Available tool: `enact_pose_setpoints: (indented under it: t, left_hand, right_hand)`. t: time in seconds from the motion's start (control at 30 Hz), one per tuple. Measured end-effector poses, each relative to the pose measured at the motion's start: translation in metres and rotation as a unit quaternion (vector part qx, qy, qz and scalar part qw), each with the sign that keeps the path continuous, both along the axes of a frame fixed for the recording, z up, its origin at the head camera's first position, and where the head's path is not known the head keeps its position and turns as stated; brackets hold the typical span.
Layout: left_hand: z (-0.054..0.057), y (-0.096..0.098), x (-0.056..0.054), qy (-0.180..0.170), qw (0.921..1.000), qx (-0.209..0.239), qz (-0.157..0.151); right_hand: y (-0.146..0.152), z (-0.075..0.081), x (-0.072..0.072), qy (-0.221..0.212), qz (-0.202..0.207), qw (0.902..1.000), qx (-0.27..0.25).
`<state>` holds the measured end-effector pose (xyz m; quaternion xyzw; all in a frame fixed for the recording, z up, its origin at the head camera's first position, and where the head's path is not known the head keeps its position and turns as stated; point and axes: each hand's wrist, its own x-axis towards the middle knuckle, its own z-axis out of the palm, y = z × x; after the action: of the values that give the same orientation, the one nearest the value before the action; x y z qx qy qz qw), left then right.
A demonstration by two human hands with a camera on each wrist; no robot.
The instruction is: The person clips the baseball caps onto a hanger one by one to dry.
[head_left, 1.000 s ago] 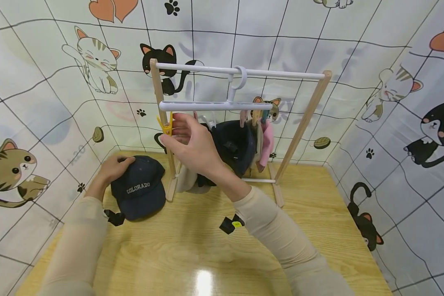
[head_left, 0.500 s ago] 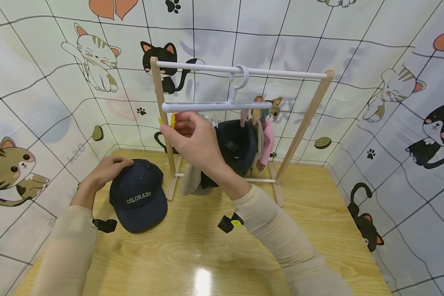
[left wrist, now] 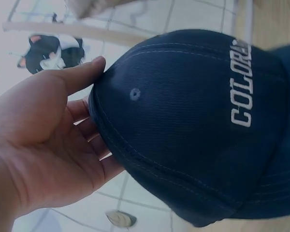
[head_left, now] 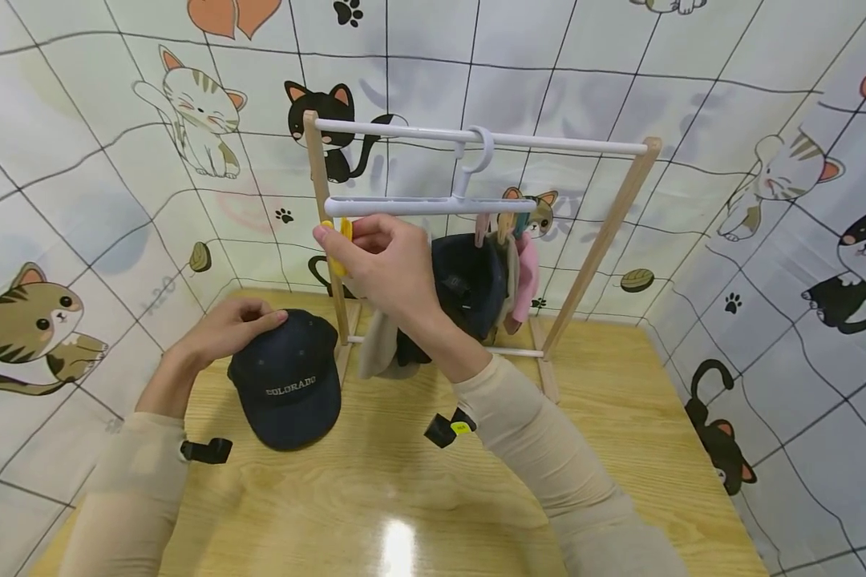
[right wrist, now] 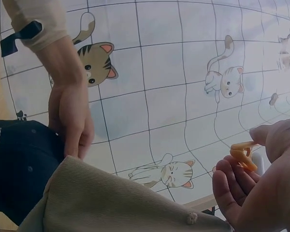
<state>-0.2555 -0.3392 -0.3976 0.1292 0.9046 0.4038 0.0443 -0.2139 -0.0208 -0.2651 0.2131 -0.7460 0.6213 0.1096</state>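
My left hand (head_left: pixel 227 332) pinches the crown of a navy baseball cap (head_left: pixel 289 405) lettered COLORADO, thumb outside and fingers behind the fabric. In the left wrist view the cap (left wrist: pixel 179 111) hangs with its brim away from the palm. My right hand (head_left: pixel 397 268) squeezes a yellow clothespin (right wrist: pixel 242 157) between thumb and fingers, just under the left end of a white hanger (head_left: pixel 404 207). Cap and clothespin are apart. Beneath the right hand hangs a beige corduroy item (right wrist: pixel 111 198), partly covered by that hand in the head view.
The hanger hooks over the white rod (head_left: pixel 563 144) of a wooden-sided rack (head_left: pixel 606 232). A dark cap (head_left: pixel 469 280) and a pink item (head_left: pixel 525 276) hang there too, near several clothespins at the right. Below is a wooden table (head_left: pixel 404 481); cat-print sheeting encloses it.
The left hand has shifted its hold on the cap and raised it slightly toward the camera. My right thumb and fingers have closed on the clothespin, bringing its handles together.
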Motion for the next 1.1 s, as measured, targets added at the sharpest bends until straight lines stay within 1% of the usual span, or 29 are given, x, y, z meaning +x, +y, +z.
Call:
enact_pose_setpoints:
  t: [0.13,0.27,0.37,0.5,0.57,0.7,0.8,0.97,1.1]
  left_hand:
    - [0.012,0.014,0.007,0.018,0.9996,0.011,-0.019]
    - [0.018,0.022,0.010,0.039,0.9990,0.004,-0.022]
    - [0.020,0.024,0.012,0.045,0.9989,0.004,-0.013]
    - [0.021,0.025,0.012,0.034,0.9990,0.027,0.006]
    - [0.022,0.025,0.013,0.026,0.9986,0.043,0.017]
    - [0.024,0.025,0.016,0.024,0.9971,0.068,0.025]
    - [0.026,0.029,0.020,0.040,0.9967,0.066,0.026]
    - [0.028,0.040,0.025,0.081,0.9950,0.053,0.025]
    - [0.028,0.046,0.028,0.089,0.9938,0.062,0.022]
  right_hand:
    - [0.002,-0.001,-0.001,0.003,-0.007,1.0000,0.000]
    - [0.003,-0.001,-0.002,0.003,-0.008,1.0000,-0.003]
    - [0.004,-0.001,-0.003,0.003,0.000,1.0000,-0.005]
    - [0.006,0.001,-0.005,-0.004,0.019,0.9998,-0.009]
    - [0.007,0.002,-0.005,-0.015,0.030,0.9994,-0.013]
    - [0.009,0.004,-0.006,-0.043,0.045,0.9978,-0.025]
    - [0.009,0.005,-0.008,-0.059,0.048,0.9967,-0.027]
    - [0.008,0.004,-0.011,-0.075,0.057,0.9950,-0.034]
    - [0.007,0.001,-0.013,-0.082,0.065,0.9937,-0.041]
